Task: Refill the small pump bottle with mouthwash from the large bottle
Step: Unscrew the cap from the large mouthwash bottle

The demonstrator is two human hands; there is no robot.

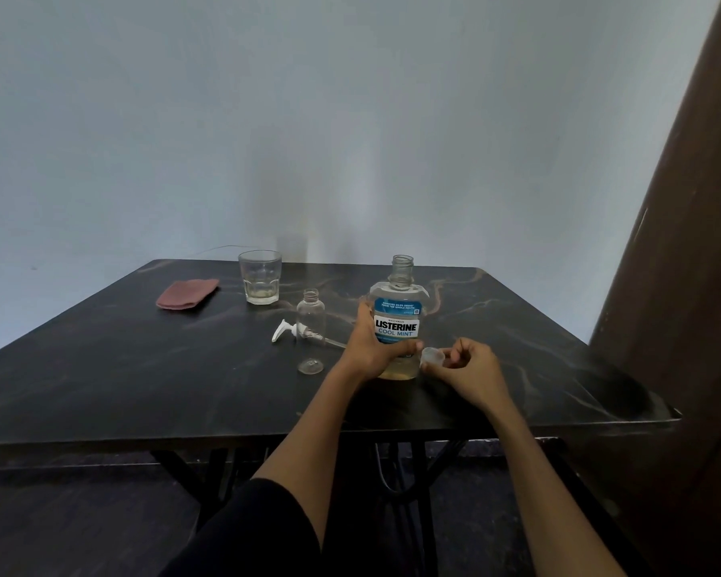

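Your right hand (463, 370) pinches the clear cap (433, 356), fingers curled. Left hand (371, 343) wraps the uncapped large bottle (396, 322), upright on the dark marbled surface (142, 368). Small pump bottle (311, 331) stands open just left; pump (292, 330) lies beside it. Grey wall (350, 118) behind.

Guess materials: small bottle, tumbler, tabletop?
Small bottle: clear, thin-walled, likely plastic; the table shows through it. Tumbler: looks like glass, with a thick base and faceted sides. Tabletop: dark, marble-patterned, matte; laminate or stone, cannot tell.
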